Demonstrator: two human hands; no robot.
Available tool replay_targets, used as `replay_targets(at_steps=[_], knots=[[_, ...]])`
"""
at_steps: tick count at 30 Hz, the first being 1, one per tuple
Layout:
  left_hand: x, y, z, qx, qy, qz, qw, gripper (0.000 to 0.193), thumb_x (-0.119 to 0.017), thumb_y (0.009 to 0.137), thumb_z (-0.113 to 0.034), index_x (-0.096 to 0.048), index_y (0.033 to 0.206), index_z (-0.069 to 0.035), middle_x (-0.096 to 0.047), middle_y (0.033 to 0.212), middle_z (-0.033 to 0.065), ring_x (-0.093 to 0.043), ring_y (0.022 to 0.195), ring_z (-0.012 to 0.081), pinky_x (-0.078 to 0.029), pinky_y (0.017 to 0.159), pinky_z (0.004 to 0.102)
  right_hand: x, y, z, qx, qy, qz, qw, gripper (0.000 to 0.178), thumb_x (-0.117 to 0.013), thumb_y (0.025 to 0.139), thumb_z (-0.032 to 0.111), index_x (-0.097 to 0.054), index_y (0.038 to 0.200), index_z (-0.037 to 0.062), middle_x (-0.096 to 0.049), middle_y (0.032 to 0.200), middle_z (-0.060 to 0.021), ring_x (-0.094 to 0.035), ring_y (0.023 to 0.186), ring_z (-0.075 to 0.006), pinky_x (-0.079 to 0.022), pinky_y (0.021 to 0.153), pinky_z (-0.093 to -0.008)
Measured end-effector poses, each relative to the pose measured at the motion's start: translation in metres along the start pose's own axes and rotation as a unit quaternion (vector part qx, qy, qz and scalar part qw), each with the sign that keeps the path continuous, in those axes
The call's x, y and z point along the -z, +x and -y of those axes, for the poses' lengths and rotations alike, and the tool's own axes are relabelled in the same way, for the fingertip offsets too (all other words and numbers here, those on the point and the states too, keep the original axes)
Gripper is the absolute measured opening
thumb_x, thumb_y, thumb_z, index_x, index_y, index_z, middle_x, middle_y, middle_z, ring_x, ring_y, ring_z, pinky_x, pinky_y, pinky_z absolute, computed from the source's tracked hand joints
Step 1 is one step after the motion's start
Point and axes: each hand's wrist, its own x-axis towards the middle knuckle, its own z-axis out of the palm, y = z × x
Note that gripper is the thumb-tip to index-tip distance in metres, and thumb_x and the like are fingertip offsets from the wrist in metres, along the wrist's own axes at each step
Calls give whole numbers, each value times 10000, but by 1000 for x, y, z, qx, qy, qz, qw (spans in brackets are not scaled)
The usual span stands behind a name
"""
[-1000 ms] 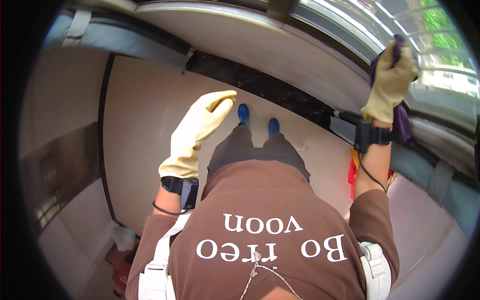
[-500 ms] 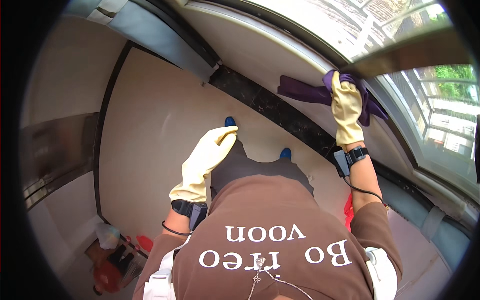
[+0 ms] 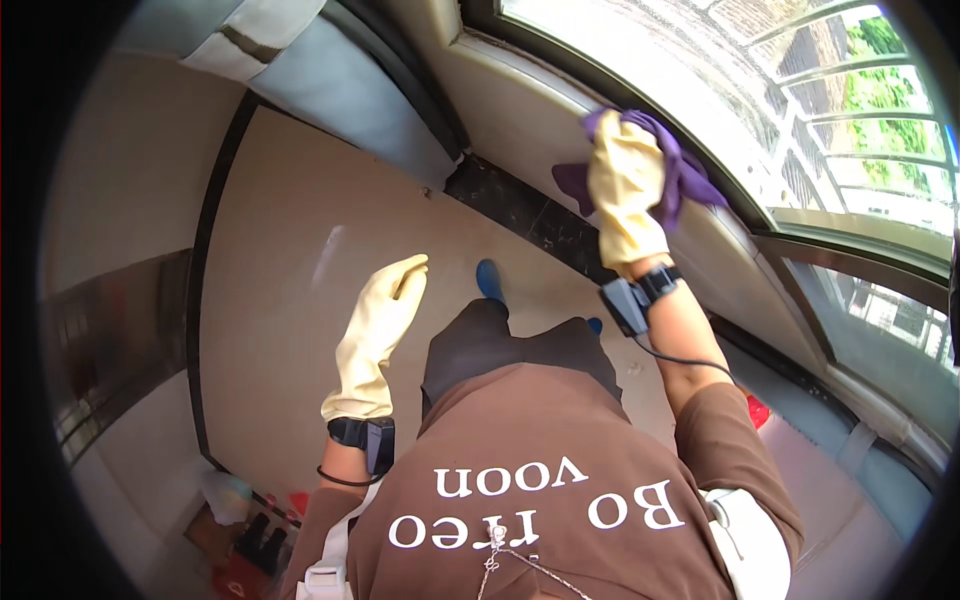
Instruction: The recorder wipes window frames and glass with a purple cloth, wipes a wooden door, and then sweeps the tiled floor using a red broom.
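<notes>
A purple cloth [image 3: 682, 178] is bunched under my right hand [image 3: 627, 185], which wears a cream rubber glove. My right fingers are closed over it, pressing it on the light window sill [image 3: 545, 78] along the dark frame. Loose ends of the cloth stick out on both sides of the glove. In a matching glove, my left hand [image 3: 370, 325] hangs in the air over the floor, away from the sill. Its fingers are loosely stretched and nothing is in them.
The barred window [image 3: 700, 120] runs along the upper right. Below the wall lies a black marbled skirting strip [image 3: 525, 213]. Pale blue curtains [image 3: 340, 95] are tied at the upper left. Red items and a plastic bag [image 3: 225, 497] sit at the lower left. My blue-covered foot [image 3: 489, 278] is on the floor.
My right hand has slid left along the sill with the purple cloth, which is more bunched up. The left hand has shifted slightly left. My view has turned a little toward the window.
</notes>
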Motion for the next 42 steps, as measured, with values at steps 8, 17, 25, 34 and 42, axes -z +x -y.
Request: replay_targets(at_steps=[8, 17, 25, 34, 42], knots=[[1, 23, -34, -37, 54, 41, 997, 352, -592, 1037, -169, -669, 1338, -3, -714, 1307, 156, -659, 1233, 235, -484, 1069, 321, -57, 203, 51, -89, 93, -125, 984, 74, -669, 775, 58, -723, 825, 64, -737, 811, -118, -744, 776, -245, -611, 676, -375], [1, 60, -71, -48, 89, 75, 992, 340, -595, 1045, -132, -665, 1353, -8, -714, 1306, 131, -649, 1243, 208, -476, 1095, 307, -29, 95, -23, -46, -23, -54, 997, 364, -619, 813, 106, -632, 1166, 18, -656, 932, -80, -682, 867, -266, -561, 750, -360], [-26, 133, -139, -184, 153, 146, 960, 359, -612, 1028, -204, -681, 1357, -76, -705, 1343, 123, -653, 1263, 249, -475, 1100, 337, 30, -90, -124, -251, -74, -21, 965, 460, -654, 815, 17, -666, 1271, 77, -692, 878, -164, -681, 810, -350, -541, 724, -437], [-53, 214, -232, -296, 391, -96, 866, 651, -699, 934, -428, -573, 1388, 21, -606, 1387, 288, -597, 1279, 431, -488, 1075, 479, 62, -32, -98, -269, -83, -137, 950, 415, -596, 832, 111, -681, 1237, 79, -682, 850, -74, -674, 809, -256, -551, 751, -367], [-5, 274, -264, -240, 531, -155, 798, 698, -726, 888, -540, -680, 1154, 104, -678, 1196, 349, -645, 1176, 478, -509, 1017, 512, 96, -75, -165, -283, -79, -176, 940, 301, -643, 802, 22, -669, 1101, 48, -614, 754, -75, -649, 726, -245, -537, 696, -338]])
